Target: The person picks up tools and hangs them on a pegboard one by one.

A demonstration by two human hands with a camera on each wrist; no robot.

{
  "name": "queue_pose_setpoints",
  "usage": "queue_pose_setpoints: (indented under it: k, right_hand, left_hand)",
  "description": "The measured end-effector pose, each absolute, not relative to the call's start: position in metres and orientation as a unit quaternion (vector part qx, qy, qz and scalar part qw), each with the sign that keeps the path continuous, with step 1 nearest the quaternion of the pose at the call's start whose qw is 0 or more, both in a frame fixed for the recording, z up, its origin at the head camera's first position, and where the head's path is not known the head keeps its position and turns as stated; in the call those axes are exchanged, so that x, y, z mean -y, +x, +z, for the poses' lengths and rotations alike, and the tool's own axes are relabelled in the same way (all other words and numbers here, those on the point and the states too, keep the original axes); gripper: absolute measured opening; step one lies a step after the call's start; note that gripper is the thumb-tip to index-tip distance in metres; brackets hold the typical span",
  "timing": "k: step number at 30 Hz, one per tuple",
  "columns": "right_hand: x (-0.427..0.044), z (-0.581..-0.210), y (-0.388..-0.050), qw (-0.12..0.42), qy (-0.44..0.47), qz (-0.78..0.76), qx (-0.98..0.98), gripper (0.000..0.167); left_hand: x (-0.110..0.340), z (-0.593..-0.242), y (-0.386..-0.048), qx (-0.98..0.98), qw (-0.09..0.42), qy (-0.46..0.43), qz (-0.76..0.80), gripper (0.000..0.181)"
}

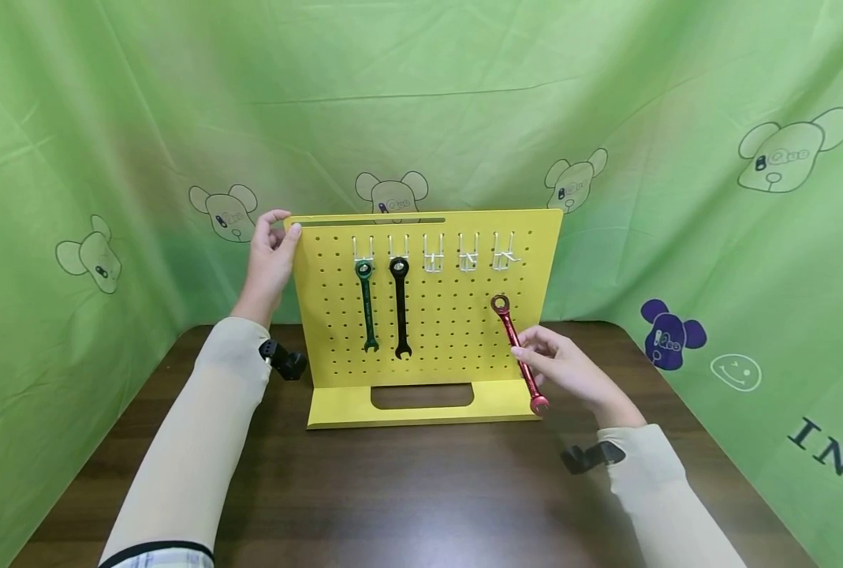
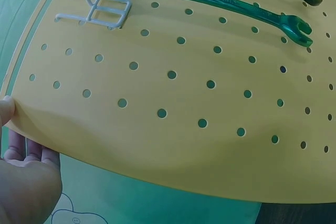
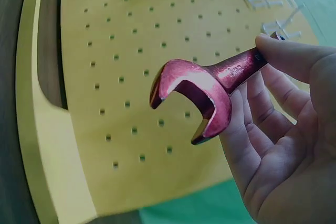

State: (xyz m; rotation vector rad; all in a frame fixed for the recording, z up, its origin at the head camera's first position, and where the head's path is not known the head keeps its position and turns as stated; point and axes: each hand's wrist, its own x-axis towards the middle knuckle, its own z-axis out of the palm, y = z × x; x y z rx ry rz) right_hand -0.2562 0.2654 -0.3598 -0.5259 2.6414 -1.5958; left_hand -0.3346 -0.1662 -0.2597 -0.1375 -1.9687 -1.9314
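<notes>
My left hand (image 1: pixel 268 264) pinches the upper left corner of a yellow pegboard (image 1: pixel 336 300), thumb in front and fingers behind. In the right hand (image 1: pixel 568 369) is a red combination wrench (image 1: pixel 513 339), held by its shaft before the board's lower right part. Its ring end points up and its open end down; the right wrist view shows the open jaw (image 3: pixel 210 90) close up. A green wrench (image 1: pixel 367 308) and a black wrench (image 1: pixel 402 308) hang by their ring ends from white hooks on the left half of the board.
Three more white hooks (image 1: pixel 468 256) sit in a row to the right of the black wrench, holding nothing. The board stands on its yellow base (image 1: pixel 339 406) with a slot cut in it. Under it is a brown wooden table (image 1: pixel 393 489), and a green printed curtain (image 1: pixel 464 102) surrounds it.
</notes>
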Motion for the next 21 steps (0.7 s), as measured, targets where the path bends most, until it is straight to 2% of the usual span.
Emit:
queue_pose_setpoints:
  k: [6, 21]
  right_hand:
    - [-0.242, -0.352, -0.26, 0.012, -0.176, -0.518, -0.837, 0.029]
    - [-0.189, -0.331, -0.27, -0.013, -0.23, -0.543, -0.807, 0.02]
  left_hand:
    - [0.166, -0.26, -0.334, 0.702, 0.192, -0.051, -0.684, 0.031]
    - [0.166, -0.26, -0.335, 0.704, 0.195, -0.046, -0.682, 0.033]
